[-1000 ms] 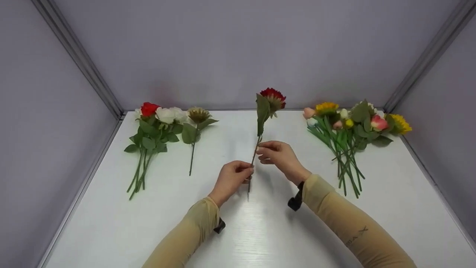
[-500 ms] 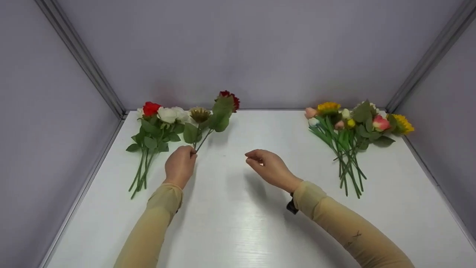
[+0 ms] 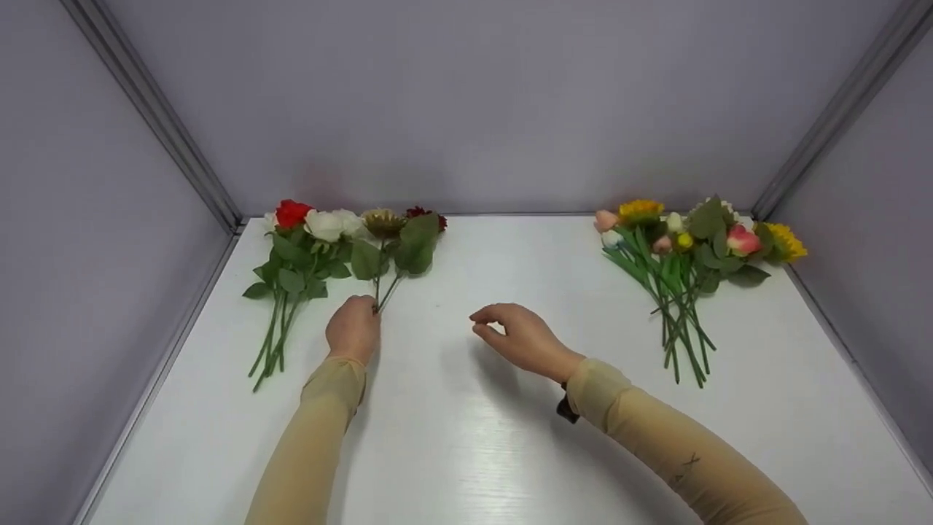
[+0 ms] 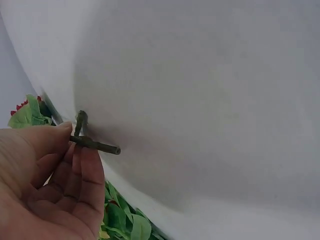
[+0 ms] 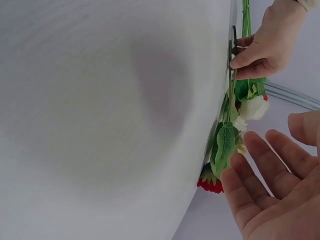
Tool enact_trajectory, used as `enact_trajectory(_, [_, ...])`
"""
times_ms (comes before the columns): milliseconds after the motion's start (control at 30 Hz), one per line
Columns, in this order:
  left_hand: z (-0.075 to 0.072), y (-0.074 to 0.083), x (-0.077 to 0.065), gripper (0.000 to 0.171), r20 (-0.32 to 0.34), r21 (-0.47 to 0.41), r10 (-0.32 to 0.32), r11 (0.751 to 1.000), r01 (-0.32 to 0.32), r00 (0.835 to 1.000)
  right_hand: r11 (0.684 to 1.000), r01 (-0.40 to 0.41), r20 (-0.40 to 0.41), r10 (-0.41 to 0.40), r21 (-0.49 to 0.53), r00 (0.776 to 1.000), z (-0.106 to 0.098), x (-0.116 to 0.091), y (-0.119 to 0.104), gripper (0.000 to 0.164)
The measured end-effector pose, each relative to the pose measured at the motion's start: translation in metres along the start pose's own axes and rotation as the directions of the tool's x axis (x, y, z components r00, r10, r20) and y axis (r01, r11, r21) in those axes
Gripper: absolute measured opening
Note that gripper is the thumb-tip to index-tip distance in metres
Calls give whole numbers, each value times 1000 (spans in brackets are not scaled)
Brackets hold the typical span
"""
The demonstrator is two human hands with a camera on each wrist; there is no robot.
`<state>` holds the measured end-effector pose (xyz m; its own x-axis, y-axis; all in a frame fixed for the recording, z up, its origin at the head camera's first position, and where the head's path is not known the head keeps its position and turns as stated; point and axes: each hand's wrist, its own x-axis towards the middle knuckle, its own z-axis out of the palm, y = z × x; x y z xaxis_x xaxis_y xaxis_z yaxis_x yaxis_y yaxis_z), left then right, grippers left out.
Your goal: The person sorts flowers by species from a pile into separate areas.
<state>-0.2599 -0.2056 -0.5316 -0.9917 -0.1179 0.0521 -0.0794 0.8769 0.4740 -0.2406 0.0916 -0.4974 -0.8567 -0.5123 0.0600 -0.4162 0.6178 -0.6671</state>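
Observation:
At the left of the table, my left hand (image 3: 353,328) pinches the stem (image 4: 102,146) of a dark red flower between thumb and fingers. Its red head (image 5: 210,186) lies at the back, partly behind its own green leaf (image 3: 417,244) in the head view. Right beside it lies a flower with a beige-green head (image 3: 383,222), its stem (image 4: 81,120) close by the held one. My right hand (image 3: 521,339) is over the middle of the table, fingers loosely bent, holding nothing; the right wrist view shows its spread fingers (image 5: 270,165).
A bunch of white roses (image 3: 324,226) and a red rose (image 3: 293,214) lies on the left. Tulips, sunflowers (image 3: 641,211) and a pink flower (image 3: 743,240) lie together at the right back. Grey walls (image 3: 466,109) enclose the white table (image 3: 466,452).
My left hand has carried the red flower from the middle to the left and lowered it beside the beige-green one. My right hand has come off its stem and shifted slightly left and nearer.

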Motion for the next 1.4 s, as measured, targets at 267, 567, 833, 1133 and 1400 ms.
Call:
enact_trajectory(267, [9, 12, -4, 15, 5, 62, 83, 995, -83, 997, 1000, -22, -12, 22, -18, 1000, -1, 1, 11, 29])
enact_trajectory(567, [7, 17, -4, 19, 97, -17, 35, 999, -33, 995, 997, -53, -27, 51, -54, 998, -9, 0, 22, 29])
enact_trajectory(833, [5, 36, -3, 43, 15, -6, 117, 993, -117, 993, 987, -157, -110, 153, -34, 982, -44, -6, 59, 32])
enact_trajectory(1133, [24, 96, -22, 65, 93, 67, 414, 905, -421, 906, 934, -345, -239, 356, 90, 903, -110, -31, 120, 38])
enact_trajectory(1400, [38, 160, -49, 73, 243, 128, 634, 729, -672, 734, 878, -460, -319, 477, 133, 819, -165, -72, 157, 51])
